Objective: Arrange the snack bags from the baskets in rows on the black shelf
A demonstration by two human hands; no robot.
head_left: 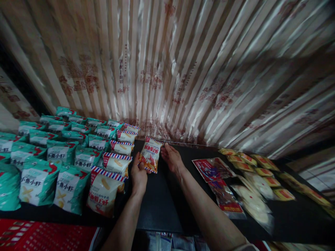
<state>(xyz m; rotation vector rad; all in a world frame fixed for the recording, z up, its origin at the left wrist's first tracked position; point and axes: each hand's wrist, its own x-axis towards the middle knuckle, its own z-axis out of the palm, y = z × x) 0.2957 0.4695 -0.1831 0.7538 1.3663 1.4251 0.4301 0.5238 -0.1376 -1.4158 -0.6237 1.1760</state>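
Observation:
A white, red and orange snack bag (151,155) with a striped edge is held between my two hands above the black shelf. My left hand (139,176) grips its lower left side, the thumb on the front and the fingers partly hidden behind. At the bag's upper right edge, my right hand (171,157) pinches with its fingertips. Just left of my left hand is a row of similar striped snack bags (104,191), standing one behind another. Their printing looks upside down, as does that on the held bag.
Several rows of teal snack bags (68,188) fill the left of the black shelf (159,205). Red flat packets (214,169), pale packs (252,202) and yellow packs (284,194) lie at right. A red basket (49,235) sits low left. Striped sheeting (162,69) hangs behind.

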